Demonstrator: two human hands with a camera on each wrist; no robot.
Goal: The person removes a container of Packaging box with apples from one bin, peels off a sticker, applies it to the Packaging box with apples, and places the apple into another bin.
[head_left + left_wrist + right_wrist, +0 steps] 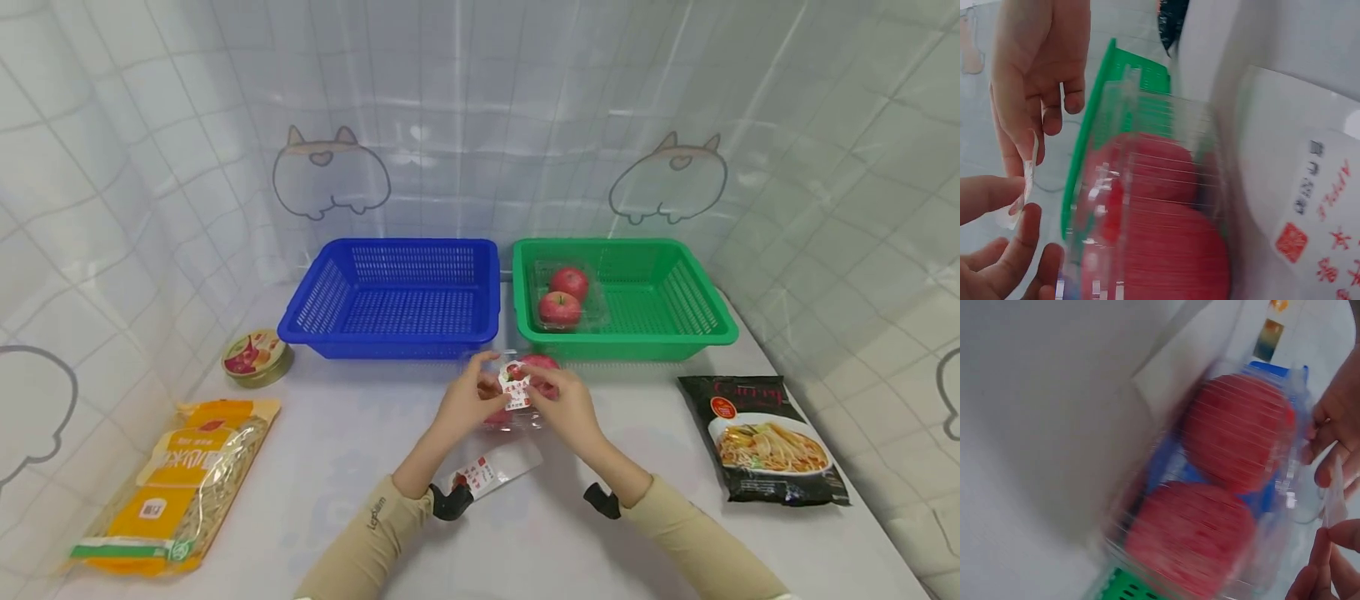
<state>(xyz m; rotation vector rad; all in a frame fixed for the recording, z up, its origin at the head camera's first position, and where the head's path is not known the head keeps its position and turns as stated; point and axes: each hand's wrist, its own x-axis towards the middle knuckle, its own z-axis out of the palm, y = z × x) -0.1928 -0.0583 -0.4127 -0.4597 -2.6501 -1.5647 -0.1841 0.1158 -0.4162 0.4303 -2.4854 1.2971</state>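
A small white label sticker (514,387) with red print is pinched between the fingertips of both hands, one on each side. My left hand (467,402) grips its left edge, and my right hand (567,410) its right edge. In the left wrist view the label (1029,178) shows edge-on, held above a clear plastic box (1129,119). Red apples (1235,431) fill that box, which lies on the table right under the hands. Near my left wrist lies a white sheet of labels (498,467) with the same red print.
Behind the hands stand a blue basket (390,340) and a green basket (630,340); the green one holds another clear box with two apples (560,310). A round tin (257,358) and a noodle bag (176,487) lie left, a black noodle packet (765,440) right.
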